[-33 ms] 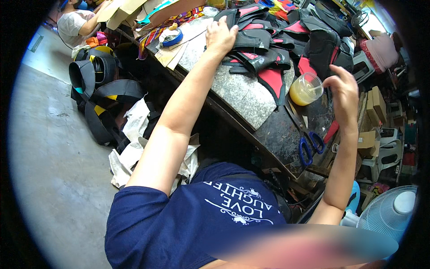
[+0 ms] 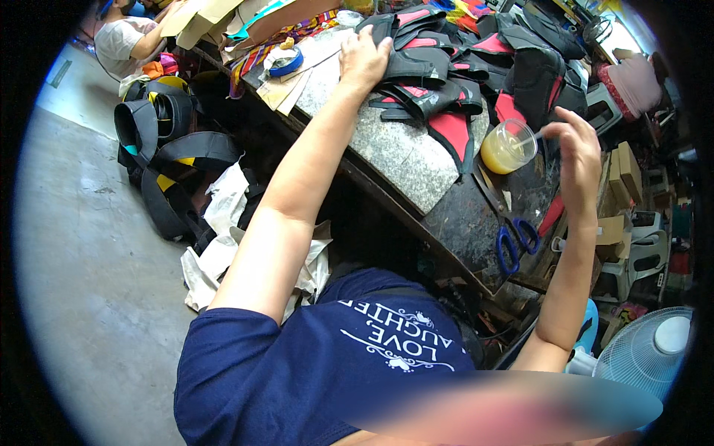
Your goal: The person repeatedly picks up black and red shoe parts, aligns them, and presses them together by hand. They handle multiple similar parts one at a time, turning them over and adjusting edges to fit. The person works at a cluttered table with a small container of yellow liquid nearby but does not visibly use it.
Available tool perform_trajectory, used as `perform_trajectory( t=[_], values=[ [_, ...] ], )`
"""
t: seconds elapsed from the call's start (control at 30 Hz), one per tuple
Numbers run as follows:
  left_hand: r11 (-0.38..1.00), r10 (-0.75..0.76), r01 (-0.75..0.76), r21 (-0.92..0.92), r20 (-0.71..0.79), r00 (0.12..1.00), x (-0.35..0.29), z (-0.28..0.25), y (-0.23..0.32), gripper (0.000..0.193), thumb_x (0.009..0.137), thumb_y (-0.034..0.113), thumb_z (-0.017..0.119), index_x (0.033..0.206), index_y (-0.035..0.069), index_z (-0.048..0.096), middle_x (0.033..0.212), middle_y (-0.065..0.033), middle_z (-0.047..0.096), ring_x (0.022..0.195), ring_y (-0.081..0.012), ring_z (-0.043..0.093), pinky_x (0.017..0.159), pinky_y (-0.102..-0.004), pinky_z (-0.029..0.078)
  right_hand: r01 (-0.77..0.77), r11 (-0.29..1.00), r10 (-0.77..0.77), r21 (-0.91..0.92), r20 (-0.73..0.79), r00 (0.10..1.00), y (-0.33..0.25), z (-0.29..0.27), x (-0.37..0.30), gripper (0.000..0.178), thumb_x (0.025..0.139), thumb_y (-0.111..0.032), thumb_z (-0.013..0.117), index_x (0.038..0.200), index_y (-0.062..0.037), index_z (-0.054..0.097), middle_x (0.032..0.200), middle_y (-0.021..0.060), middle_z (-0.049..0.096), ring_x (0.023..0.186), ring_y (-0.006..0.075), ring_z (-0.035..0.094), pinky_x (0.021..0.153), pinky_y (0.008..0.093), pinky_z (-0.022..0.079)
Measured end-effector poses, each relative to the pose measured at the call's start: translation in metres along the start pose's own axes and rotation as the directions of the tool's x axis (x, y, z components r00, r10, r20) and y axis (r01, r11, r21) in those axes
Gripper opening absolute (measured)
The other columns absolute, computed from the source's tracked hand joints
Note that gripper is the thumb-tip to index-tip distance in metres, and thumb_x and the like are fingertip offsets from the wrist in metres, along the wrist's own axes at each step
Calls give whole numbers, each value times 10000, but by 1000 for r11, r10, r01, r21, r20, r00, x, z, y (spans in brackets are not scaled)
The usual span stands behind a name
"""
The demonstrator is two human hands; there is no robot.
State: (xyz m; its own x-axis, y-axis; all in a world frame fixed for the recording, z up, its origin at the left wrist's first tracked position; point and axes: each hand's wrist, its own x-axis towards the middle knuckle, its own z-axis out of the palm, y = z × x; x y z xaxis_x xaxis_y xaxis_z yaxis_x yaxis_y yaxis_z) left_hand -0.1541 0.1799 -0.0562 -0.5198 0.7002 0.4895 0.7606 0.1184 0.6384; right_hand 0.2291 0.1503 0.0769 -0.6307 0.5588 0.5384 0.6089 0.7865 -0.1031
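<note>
My left hand [image 2: 364, 57] lies on the near left edge of a pile of black and red cut pieces [image 2: 428, 67], its visible fingers stretched out and apart. Close by the pile stands a clear plastic cup [image 2: 509, 147] with yellowish liquid in it. A thin pale stick [image 2: 529, 139] leans out over the cup's right rim. My right hand [image 2: 576, 152] is just right of the cup, its fingertips pinched at the upper end of this stick. Scissors with blue handles [image 2: 509, 241] rest on the dark tabletop below the cup.
A grey stone slab [image 2: 409, 163] lies on the table under the pile. Blue tape [image 2: 286, 63] sits at the far left of it. Black straps [image 2: 160, 156] hang beside the table. A fan [image 2: 643, 349] stands at lower right. Another person [image 2: 126, 41] sits at the far left.
My right hand has shifted slightly, bringing its fingertips onto the stick, which now tilts over the cup's rim. My left hand has hardly moved.
</note>
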Motion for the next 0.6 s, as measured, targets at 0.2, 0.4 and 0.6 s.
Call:
perform_trajectory(
  t=[0.2, 0.4, 0.6],
  values=[
    [973, 138, -173, 151, 214, 967, -2, -27, 0, 632, 788, 452, 726, 1241, 19, 643, 1150, -269, 645, 1111, -372, 611, 984, -438, 485, 37, 975, -15, -219, 98, 995, -28, -11, -28, 746, 1005, -638, 283, 824, -47, 702, 1294, 152, 619, 1285, 369, 496, 1114, 496, 311],
    [937, 218, -254, 239, 166, 962, 1, -51, 7, 411, 763, 252, 656, 1135, 89, 718, 957, -214, 718, 933, -334, 708, 876, -427, 548, -13, 962, 34, 271, -72, 997, -46, -21, -31, 676, 1016, -600, 334, 962, -50, 722, 1232, 181, 636, 1207, 336, 551, 1062, 444, 363],
    [862, 340, -301, 408, -26, 940, -21, -92, 42, 233, 808, 202, 594, 968, 133, 749, 842, -173, 721, 780, -309, 723, 722, -421, 574, -3, 738, 88, 675, -91, 992, -81, 13, -35, 845, 953, -666, 449, 1503, -31, 366, 1289, 155, 616, 1136, 227, 611, 1022, 384, 429]
  ],
)
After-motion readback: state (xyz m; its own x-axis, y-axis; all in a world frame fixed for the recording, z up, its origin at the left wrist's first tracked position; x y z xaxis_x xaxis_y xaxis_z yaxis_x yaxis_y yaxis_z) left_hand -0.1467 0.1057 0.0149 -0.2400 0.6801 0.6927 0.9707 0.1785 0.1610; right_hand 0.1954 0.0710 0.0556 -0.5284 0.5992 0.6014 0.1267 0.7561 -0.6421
